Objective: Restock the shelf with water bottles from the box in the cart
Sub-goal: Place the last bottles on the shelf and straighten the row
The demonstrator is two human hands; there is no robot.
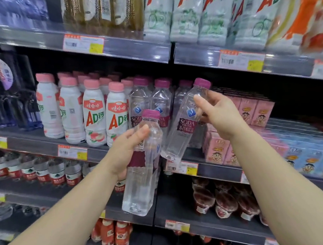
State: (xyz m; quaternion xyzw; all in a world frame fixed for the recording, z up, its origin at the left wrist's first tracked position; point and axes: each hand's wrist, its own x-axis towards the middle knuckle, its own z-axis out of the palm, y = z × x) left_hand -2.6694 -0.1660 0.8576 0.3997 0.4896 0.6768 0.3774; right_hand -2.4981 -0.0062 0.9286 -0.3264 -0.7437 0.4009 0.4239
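Observation:
My left hand (125, 151) grips a clear soda-water bottle (140, 184) with a magenta cap, held nearly upright in front of the shelves. My right hand (217, 115) holds a second such bottle (184, 124), tilted with its cap up and to the right, its base just above the front edge of the middle shelf (217, 168). Behind both, several matching magenta-capped bottles (145, 98) stand in a row on that shelf. The cart and the box are out of view.
White AD-calcium bottles with pink caps (96, 118) stand left of the soda bottles; pink drink cartons (253, 112) sit to the right. Red-labelled water bottles (42, 172) fill the shelf below. The upper shelf (136, 48) holds multipacks.

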